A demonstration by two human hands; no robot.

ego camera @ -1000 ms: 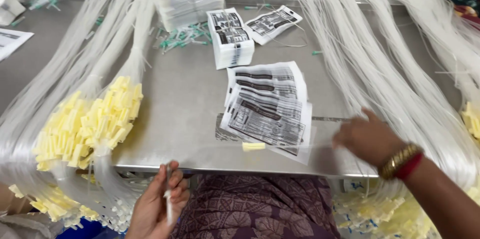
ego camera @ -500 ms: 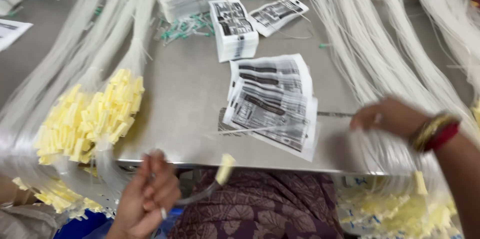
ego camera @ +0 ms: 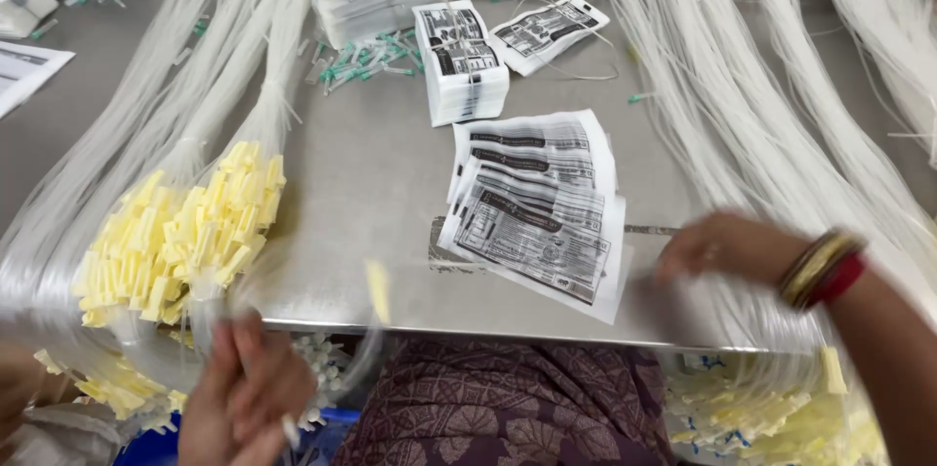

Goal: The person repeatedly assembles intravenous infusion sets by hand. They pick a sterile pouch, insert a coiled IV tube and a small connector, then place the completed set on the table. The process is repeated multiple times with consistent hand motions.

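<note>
Steel table [ego camera: 371,183]: left hand [ego camera: 244,398] pinching clear tube [ego camera: 366,329] (blurred, yellow-tipped)

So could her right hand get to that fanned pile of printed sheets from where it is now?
Probably yes. The right hand rests on the metal table just beside the printed sheets, with only bare surface and the white tubing around it, nothing between. The left hand is busy holding tubing.
</note>
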